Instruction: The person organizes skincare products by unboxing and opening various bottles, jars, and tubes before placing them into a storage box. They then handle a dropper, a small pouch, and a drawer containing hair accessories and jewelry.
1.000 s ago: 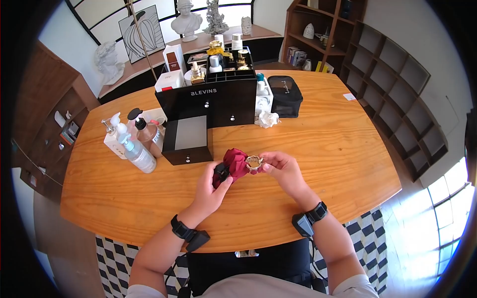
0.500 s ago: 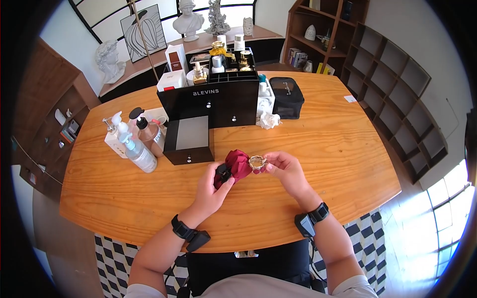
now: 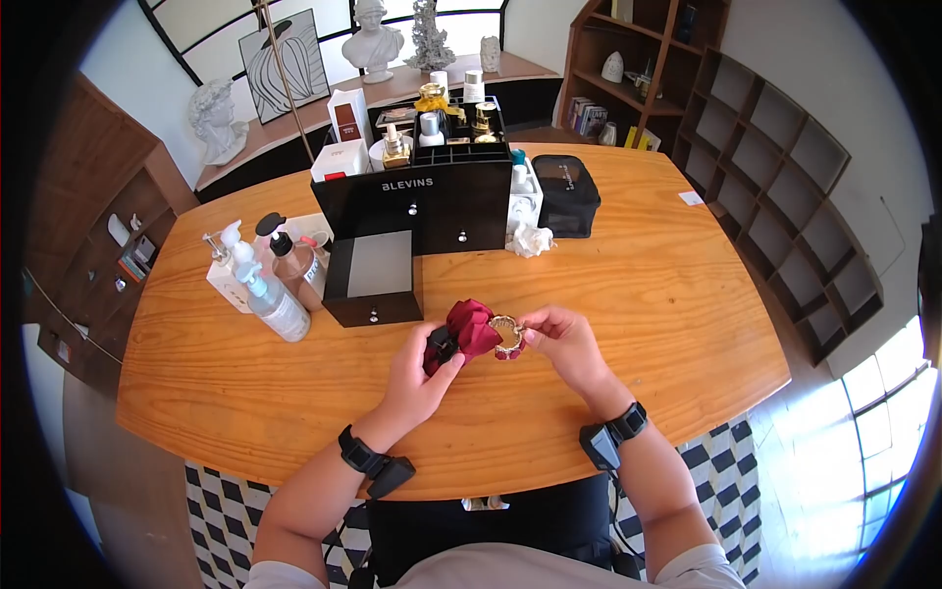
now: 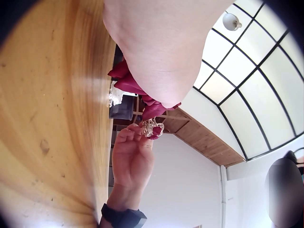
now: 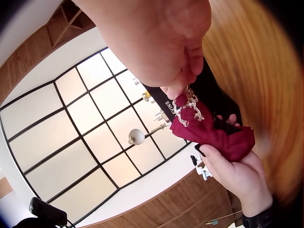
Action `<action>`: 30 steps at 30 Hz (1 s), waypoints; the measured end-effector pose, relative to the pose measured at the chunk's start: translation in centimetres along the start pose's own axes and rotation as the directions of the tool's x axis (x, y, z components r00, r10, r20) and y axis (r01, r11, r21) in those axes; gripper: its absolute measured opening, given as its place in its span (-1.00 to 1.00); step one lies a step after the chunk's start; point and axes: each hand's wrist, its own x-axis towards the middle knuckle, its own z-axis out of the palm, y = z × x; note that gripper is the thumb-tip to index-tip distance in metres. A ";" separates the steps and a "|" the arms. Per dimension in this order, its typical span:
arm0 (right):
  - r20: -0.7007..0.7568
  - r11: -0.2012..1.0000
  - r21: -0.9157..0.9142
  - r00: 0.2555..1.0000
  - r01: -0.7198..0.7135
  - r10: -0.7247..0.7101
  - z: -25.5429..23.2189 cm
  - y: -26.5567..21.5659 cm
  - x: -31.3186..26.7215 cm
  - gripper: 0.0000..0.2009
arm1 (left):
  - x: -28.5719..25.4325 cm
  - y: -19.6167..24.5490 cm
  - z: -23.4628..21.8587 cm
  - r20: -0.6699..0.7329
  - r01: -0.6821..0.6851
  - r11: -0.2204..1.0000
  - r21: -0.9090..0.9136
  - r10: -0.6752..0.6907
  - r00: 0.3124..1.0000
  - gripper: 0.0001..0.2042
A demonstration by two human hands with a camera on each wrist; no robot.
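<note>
My left hand (image 3: 417, 378) grips a dark red fabric flower (image 3: 473, 327) with a black hair claw clip (image 3: 443, 346) at its back. Opposite it, my right hand (image 3: 569, 351) pinches the edge of a gold-toned bracelet with red stones (image 3: 508, 354) between thumb and fingertips. The bracelet hangs as an upright ring beside the petals and overlaps them in the right wrist view, where its red stones (image 5: 188, 113) show. Both things are above the tabletop. In the left wrist view, my own left wrist covers much of the flower (image 4: 127, 83).
A black cosmetics organizer (image 3: 461, 201) stands behind, its lower left drawer (image 3: 373, 312) pulled out. Pump bottles (image 3: 280, 309) stand left of it. A black mesh pouch (image 3: 569, 201) and crumpled white tissue (image 3: 531, 240) are to its right, all on the wooden table (image 3: 648, 294).
The bracelet has turned slightly in my right fingers, its red stones swinging to the bottom of the ring. My left hand keeps its grip on the flower clip, nearly still.
</note>
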 end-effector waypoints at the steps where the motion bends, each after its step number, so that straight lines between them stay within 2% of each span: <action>1: -0.003 1.000 0.003 1.000 -0.007 0.007 0.0 0.0 0.0 -0.85 | 0.0 -0.1 0.1 -0.003 -0.009 1.000 -0.004 0.009 1.000 -0.61; 17: -0.026 0.998 0.009 0.998 -0.056 0.056 0.7 -1.0 0.0 -0.73 | -0.1 -0.2 0.0 0.003 -0.011 1.000 0.000 0.011 1.000 -0.59; 19: -0.033 0.999 0.015 0.999 -0.039 0.039 0.7 -0.8 -0.1 -0.75 | 0.0 0.0 0.2 -0.016 -0.010 0.999 -0.038 0.010 1.000 -0.59; 22: -0.029 1.000 0.012 0.999 -0.024 0.025 0.1 0.0 0.0 -0.79 | -0.1 -0.5 0.2 -0.012 -0.028 0.999 0.023 0.029 1.000 -0.57; 30: -0.017 0.999 -0.038 1.000 -0.007 0.007 -0.2 0.2 0.0 -0.85 | -0.1 -0.5 0.1 -0.006 -0.020 1.000 0.015 0.020 1.000 -0.58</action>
